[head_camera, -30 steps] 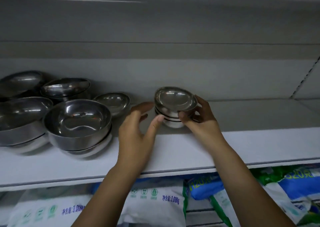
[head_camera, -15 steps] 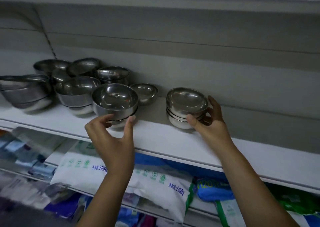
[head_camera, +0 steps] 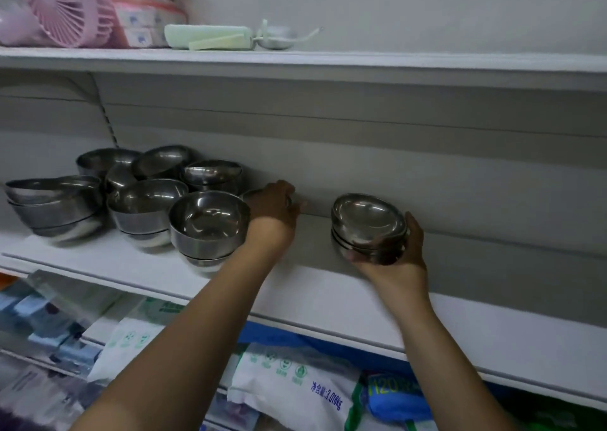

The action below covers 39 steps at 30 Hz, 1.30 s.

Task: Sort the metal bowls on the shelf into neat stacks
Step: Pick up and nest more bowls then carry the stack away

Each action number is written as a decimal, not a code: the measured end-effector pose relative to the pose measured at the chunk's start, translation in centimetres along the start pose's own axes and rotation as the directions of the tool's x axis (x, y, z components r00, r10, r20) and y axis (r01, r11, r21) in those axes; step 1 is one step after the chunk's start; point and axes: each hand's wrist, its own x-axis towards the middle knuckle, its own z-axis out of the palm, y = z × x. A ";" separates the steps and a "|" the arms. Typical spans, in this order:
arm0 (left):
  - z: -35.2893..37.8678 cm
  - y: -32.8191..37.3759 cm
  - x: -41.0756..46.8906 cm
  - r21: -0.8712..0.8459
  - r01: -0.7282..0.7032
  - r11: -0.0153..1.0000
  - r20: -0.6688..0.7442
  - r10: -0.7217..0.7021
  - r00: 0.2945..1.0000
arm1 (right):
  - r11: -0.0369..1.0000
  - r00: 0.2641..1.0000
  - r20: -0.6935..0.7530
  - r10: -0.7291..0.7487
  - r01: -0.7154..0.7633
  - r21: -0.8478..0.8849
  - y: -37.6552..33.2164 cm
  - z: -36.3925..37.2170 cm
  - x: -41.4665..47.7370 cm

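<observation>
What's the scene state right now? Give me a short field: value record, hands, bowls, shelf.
left hand: reaching over a small metal bowl behind the front stack, mostly hiding it; grip unclear
right hand: holding the stack of small shallow bowls, tilted
front stack: deep metal bowls, nested, on the middle shelf
other bowl stacks: clustered at left, uneven, some tilted
top shelf: pink fan, pale green item
lower shelf: bagged goods

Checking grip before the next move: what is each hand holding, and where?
Right hand cups the small bowl stack from below; left hand covers a small bowl, grasp unclear.
</observation>
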 end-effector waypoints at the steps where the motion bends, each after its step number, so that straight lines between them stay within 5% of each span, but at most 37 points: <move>1: 0.6 -0.2 0.8 0.103 0.039 0.994 0.028 -0.042 0.999 | 1.000 1.000 -0.010 -0.009 0.009 -0.001 0.1 0.0 0.1; 5: 2.4 -0.6 1.7 0.331 0.072 0.941 0.033 -0.088 0.996 | 0.999 0.999 -0.008 -0.034 0.034 0.017 -0.3 -0.3 0.1; 13: 4.2 -3.0 1.0 0.360 0.083 0.929 0.038 -0.104 0.994 | 0.999 0.999 -0.005 -0.041 0.041 0.019 0.1 -0.3 0.3; 18: 3.8 -2.7 0.4 0.053 -0.050 0.997 -0.112 0.056 0.992 | 0.998 0.998 0.002 -0.056 0.056 0.022 -0.1 -0.1 0.1; 22: 2.0 -0.9 -1.1 -0.248 -0.159 0.956 -0.282 0.086 0.956 | 0.999 0.999 0.015 -0.050 0.049 0.021 -0.2 -0.2 0.1; 26: 0.0 0.4 -1.5 -0.266 -0.411 0.872 -0.388 0.294 0.874 | 0.998 0.998 0.031 -0.050 0.049 0.035 -0.4 -0.2 0.0; 32: -0.5 2.2 -1.5 -0.254 -0.646 0.720 -0.322 0.566 0.759 | 0.999 0.997 0.066 -0.050 0.050 0.000 -0.4 -0.2 0.2; 39: 2.1 1.7 -1.8 -0.404 -0.619 0.673 -0.178 0.606 0.775 | 0.998 0.998 0.042 -0.055 0.056 -0.018 -0.4 -0.5 0.1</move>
